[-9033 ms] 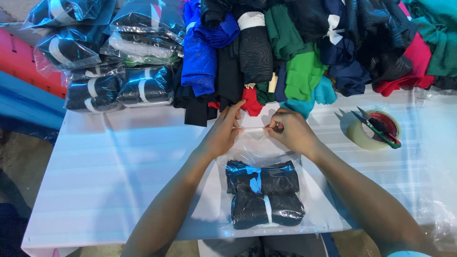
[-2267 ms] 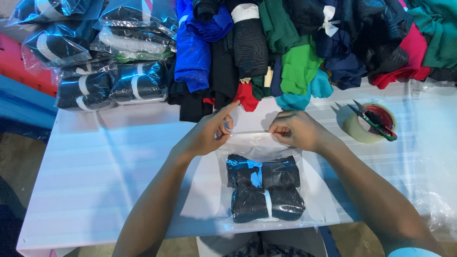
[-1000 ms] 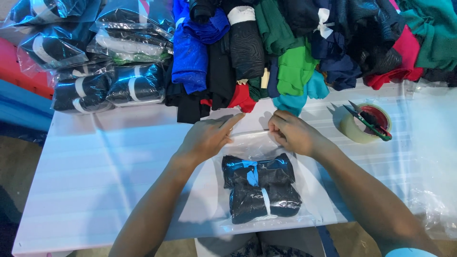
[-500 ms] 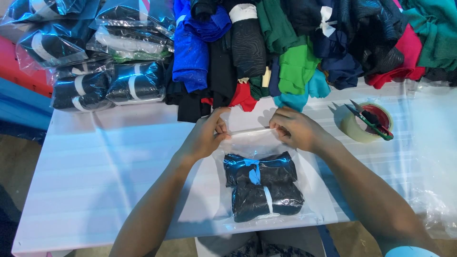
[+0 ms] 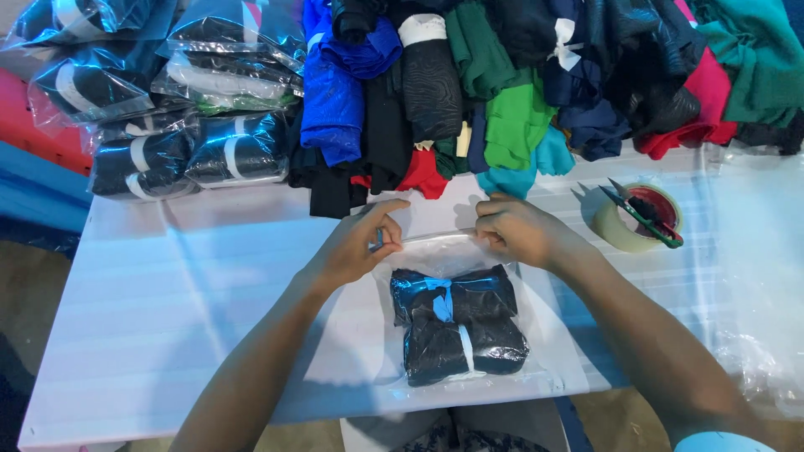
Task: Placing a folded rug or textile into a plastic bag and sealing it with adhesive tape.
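A clear plastic bag [image 5: 548, 351] lies on the white table [image 5: 176, 310] with two rolled dark garments [image 5: 456, 322] inside, tied with pale blue and white bands. My left hand [image 5: 356, 243] pinches the bag's top flap at its left end. My right hand [image 5: 519, 230] pinches the same flap at its right end. The flap's edge stretches between both hands, just above the garments.
A heap of folded clothes [image 5: 502, 84] in blue, black, green, red and teal lines the far edge. Several bagged dark garments [image 5: 201, 151] are stacked at the far left. A tape roll [image 5: 624, 222] with green-handled snips [image 5: 645, 213] on it sits at right. Loose plastic film [image 5: 766, 335] covers the right side.
Both hands have stayed on the bag's top flap, working along it. Half a second ago the flap was lifted slightly; now it sits lower, close to the garments.
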